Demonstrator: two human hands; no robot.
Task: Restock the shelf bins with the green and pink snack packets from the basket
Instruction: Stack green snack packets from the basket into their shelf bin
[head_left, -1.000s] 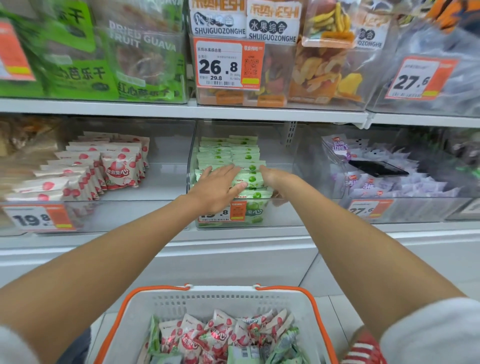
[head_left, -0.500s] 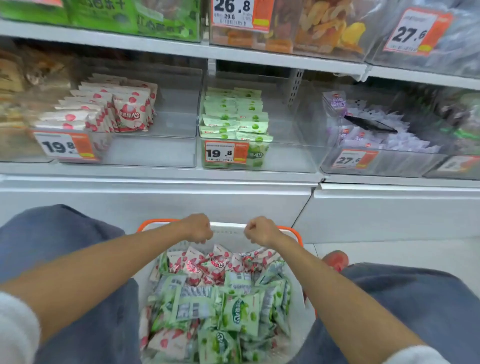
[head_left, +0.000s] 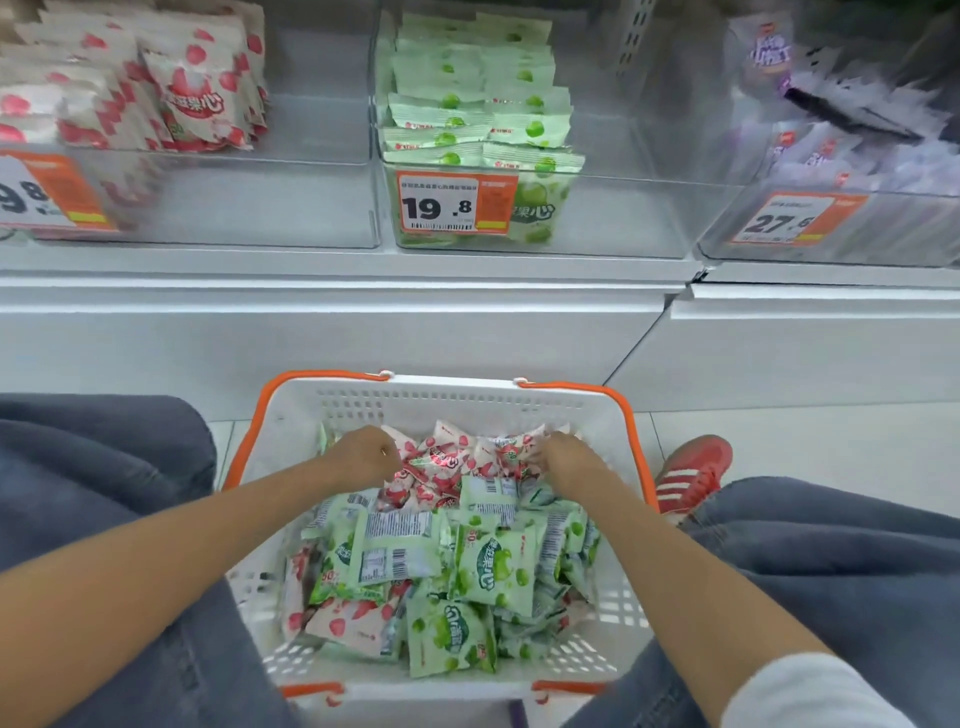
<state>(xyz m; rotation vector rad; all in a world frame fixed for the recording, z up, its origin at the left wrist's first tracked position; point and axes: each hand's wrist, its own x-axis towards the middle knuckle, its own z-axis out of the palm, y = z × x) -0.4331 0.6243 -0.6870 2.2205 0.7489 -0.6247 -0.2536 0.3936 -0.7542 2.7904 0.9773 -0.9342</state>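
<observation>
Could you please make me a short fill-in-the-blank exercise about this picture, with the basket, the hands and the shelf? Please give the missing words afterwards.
1. The left hand and the right hand reach into a white basket whose handles are ____.
2. The packets that both hands touch are ____.
3. The price tag in front of the stacked green packets reads ____.
Missing words: orange; pink; 19.8
</observation>
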